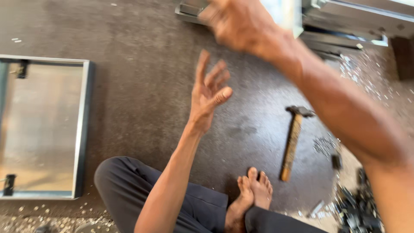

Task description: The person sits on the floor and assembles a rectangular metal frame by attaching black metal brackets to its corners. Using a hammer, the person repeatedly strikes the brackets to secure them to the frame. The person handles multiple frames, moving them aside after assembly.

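Observation:
My left hand [210, 92] is raised over the dark floor with its fingers spread and nothing in it. My right hand [237, 23] reaches up and forward, blurred, toward grey metal frame pieces [353, 21] at the top; whether it grips anything I cannot tell. A hammer [293, 142] with a wooden handle lies on the floor to the right of my left hand, untouched. I sit cross-legged in dark trousers, bare feet [254, 194] below the hammer.
A rectangular metal-framed panel [82, 129] lies on the floor at the left. Metal shavings and small screws [323, 144] are scattered at the right and along the bottom. A pile of dark small parts [358, 207] sits at the bottom right.

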